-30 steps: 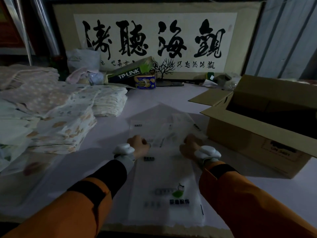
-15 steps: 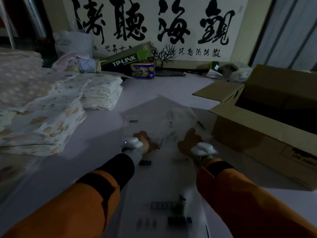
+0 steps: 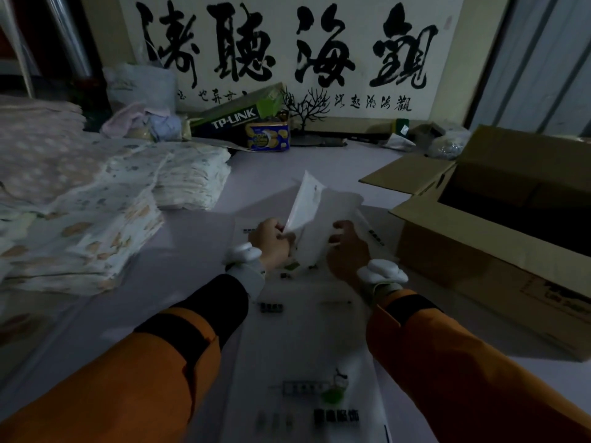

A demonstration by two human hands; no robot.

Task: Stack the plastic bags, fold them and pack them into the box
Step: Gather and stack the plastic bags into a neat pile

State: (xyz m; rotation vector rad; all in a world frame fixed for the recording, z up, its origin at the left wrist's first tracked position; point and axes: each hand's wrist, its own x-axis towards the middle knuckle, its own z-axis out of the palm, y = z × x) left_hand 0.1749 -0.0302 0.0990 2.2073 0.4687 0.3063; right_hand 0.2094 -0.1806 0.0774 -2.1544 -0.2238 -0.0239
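Note:
A stack of clear plastic bags [image 3: 307, 346] with dark print and a green logo lies lengthwise on the pale table, running from the near edge toward the middle. Its far end [image 3: 311, 212] is lifted off the table and curls up toward me. My left hand [image 3: 271, 241] pinches that raised end at its left side. My right hand [image 3: 347, 247] grips it at the right side. The open cardboard box [image 3: 479, 238] stands to the right of my right hand, flaps spread, its inside dark.
Piles of folded patterned cloth [image 3: 89, 219] fill the left of the table. At the back stand a TP-LINK carton [image 3: 236, 118], a blue snack tin [image 3: 268, 137], a small black tree ornament [image 3: 307, 107] and crumpled bags, under a calligraphy panel [image 3: 287, 49].
The far end of the bag stack, flat on the table before, is now lifted and bent up toward me by both hands. The camera has moved closer and lower.

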